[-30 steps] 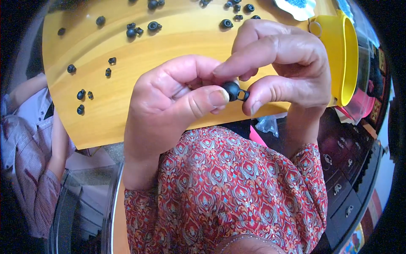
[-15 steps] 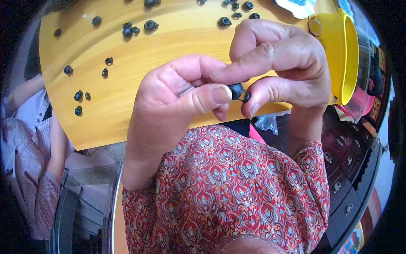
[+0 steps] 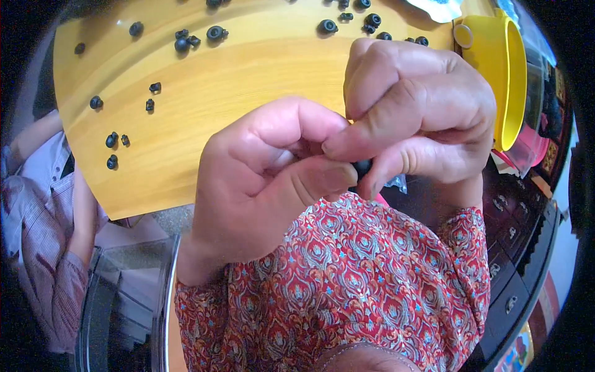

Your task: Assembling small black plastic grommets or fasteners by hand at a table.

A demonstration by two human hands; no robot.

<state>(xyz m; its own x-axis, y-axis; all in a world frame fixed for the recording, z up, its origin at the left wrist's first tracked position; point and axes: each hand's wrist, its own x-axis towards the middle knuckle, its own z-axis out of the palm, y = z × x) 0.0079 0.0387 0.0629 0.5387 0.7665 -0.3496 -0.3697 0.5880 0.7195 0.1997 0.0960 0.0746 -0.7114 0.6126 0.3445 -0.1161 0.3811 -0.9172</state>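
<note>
1. Left hand [image 3: 266, 186]: fingers curled, thumb pressed against a small black part [image 3: 361, 167].
2. Right hand [image 3: 415, 118]: closed, pinching the same black part from the other side; part mostly hidden between both hands, held above the table edge.
3. Wooden table [image 3: 248, 74]: pale, with black parts [image 3: 186, 42] scattered loose.
4. Yellow container [image 3: 505, 74]: at the table's right end; contents not visible.
5. White package [image 3: 437, 7]: top edge, partly cut off.

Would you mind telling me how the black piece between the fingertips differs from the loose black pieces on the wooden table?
The held piece is pinched between the left hand and right hand, above the table; the loose pieces lie scattered on it, untouched. The held piece is mostly hidden by fingertips; the loose pieces show whole. The held piece is single; the loose pieces are many, some in small clusters. Both are small, black and roundish.
</note>
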